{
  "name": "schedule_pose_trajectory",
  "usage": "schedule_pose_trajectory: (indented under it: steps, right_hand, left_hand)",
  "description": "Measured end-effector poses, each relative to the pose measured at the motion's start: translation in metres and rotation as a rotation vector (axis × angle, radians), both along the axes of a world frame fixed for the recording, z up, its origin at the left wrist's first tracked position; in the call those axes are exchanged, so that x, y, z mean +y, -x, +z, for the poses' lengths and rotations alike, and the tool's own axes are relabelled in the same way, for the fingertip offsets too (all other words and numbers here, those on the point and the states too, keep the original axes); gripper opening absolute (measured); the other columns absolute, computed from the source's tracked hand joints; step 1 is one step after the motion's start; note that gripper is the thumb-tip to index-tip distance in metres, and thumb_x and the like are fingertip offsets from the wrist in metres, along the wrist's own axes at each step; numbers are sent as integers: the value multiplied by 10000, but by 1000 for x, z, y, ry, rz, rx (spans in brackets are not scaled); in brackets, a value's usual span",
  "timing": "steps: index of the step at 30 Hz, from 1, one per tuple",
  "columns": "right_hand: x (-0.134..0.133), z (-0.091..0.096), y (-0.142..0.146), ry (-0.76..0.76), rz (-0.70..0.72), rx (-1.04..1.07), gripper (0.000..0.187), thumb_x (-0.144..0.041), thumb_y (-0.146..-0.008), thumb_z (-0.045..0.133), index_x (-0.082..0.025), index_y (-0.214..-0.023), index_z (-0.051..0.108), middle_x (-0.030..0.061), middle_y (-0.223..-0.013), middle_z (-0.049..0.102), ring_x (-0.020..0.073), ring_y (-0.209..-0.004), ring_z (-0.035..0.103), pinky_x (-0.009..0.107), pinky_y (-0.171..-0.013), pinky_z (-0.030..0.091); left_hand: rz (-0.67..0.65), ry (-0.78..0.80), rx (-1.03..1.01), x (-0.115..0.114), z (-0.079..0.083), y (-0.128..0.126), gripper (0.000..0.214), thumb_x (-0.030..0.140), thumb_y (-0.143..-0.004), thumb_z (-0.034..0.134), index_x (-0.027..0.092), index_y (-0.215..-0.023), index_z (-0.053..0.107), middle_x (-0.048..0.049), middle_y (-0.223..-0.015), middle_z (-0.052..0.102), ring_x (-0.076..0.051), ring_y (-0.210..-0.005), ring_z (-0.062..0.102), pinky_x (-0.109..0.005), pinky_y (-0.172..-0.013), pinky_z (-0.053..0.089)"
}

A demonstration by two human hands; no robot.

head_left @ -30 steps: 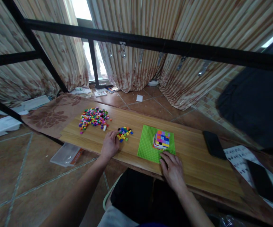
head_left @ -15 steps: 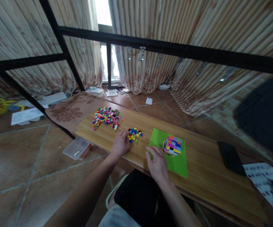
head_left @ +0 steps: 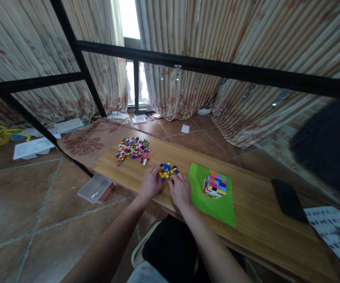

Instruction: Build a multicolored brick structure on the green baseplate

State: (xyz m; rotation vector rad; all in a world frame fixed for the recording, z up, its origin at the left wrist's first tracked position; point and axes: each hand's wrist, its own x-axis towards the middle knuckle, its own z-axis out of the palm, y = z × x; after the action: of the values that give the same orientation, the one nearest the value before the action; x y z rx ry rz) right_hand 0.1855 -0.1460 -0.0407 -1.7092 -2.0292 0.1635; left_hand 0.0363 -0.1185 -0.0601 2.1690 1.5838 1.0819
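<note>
My left hand rests on the wooden board, fingers curled beside a small heap of coloured bricks. My right hand lies just right of it, fingertips touching the same small heap. Whether either hand pinches a brick is hidden by the fingers. A green baseplate to the right carries a multicoloured brick block. A larger pile of loose bricks sits at the board's far left.
A black phone lies on the board's right end, beside a printed sheet. A brown patterned cloth covers the left end. On the tiled floor sits a clear plastic box. A black metal frame crosses ahead of striped curtains.
My right hand left the baseplate's front edge and moved left to the small brick heap. My left hand stayed beside that heap. The camera turned left.
</note>
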Motion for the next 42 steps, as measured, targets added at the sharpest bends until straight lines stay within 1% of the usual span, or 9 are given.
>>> schedule_pose_trajectory:
  steps: [5,12,18,22,25,28,31,36,42]
  right_hand:
    - [-17,-4,-10,22,13,143,204,-229,-911,474,-196,-959,670,91,-915,668,242,-901,600,375,-824,466]
    - [-57,6,-34,48,-73,613,259,-316,-901,489,-200,-1012,693,68,-954,717,185,-824,649,316,-763,513]
    - [-80,18,-78,34,-250,876,306,-425,-853,584,-209,-1015,726,87,-1019,740,212,-879,680,353,-777,550]
    - [-86,23,-111,-11,-397,1033,361,-479,-790,658,-208,-1019,723,73,-915,742,172,-714,655,329,-677,553]
    - [-85,27,-135,-63,-439,1107,389,-470,-756,706,-206,-1041,716,45,-831,723,145,-662,627,303,-645,535]
    - [-78,30,-152,-112,-487,1114,417,-465,-709,742,-195,-1025,718,34,-779,711,139,-630,616,293,-613,521]
    - [-67,29,-164,-119,-536,1052,437,-487,-688,738,-186,-1003,717,57,-819,731,161,-661,641,325,-641,537]
    - [-52,25,-171,-139,-511,941,417,-476,-695,707,-170,-978,697,109,-938,745,215,-836,689,406,-817,533]
    - [-47,30,-173,-137,-450,713,404,-492,-776,638,-168,-1014,670,140,-964,749,242,-876,704,400,-808,540]
  left_hand:
    - [6,7,-12,0,1,0,355,80,-839,440,175,-1138,607,-94,-1095,653,-227,-1072,585,-404,-980,494]
    - [28,19,-2,-1,3,0,336,105,-840,450,182,-1122,616,-100,-1110,647,-240,-1086,586,-410,-971,498]
    - [16,17,2,0,5,0,337,118,-838,448,178,-1124,616,-101,-1099,649,-247,-1070,586,-417,-976,494]
    - [27,18,-3,0,5,0,334,138,-845,446,184,-1126,620,-101,-1104,646,-248,-1088,583,-410,-978,494]
    - [27,6,2,1,3,0,338,136,-838,450,192,-1125,621,-96,-1101,647,-247,-1082,586,-408,-977,493]
    - [26,-4,17,2,2,1,336,132,-841,445,189,-1122,619,-98,-1092,650,-248,-1064,590,-413,-969,495]
    - [26,-5,21,3,1,1,331,140,-851,440,182,-1129,616,-104,-1084,649,-249,-1064,591,-411,-959,500]
    - [28,5,17,2,3,1,329,139,-844,441,177,-1119,618,-107,-1078,649,-252,-1068,591,-411,-961,501]
    - [26,8,15,3,4,0,334,144,-838,447,194,-1119,622,-96,-1081,650,-250,-1069,592,-416,-970,498]
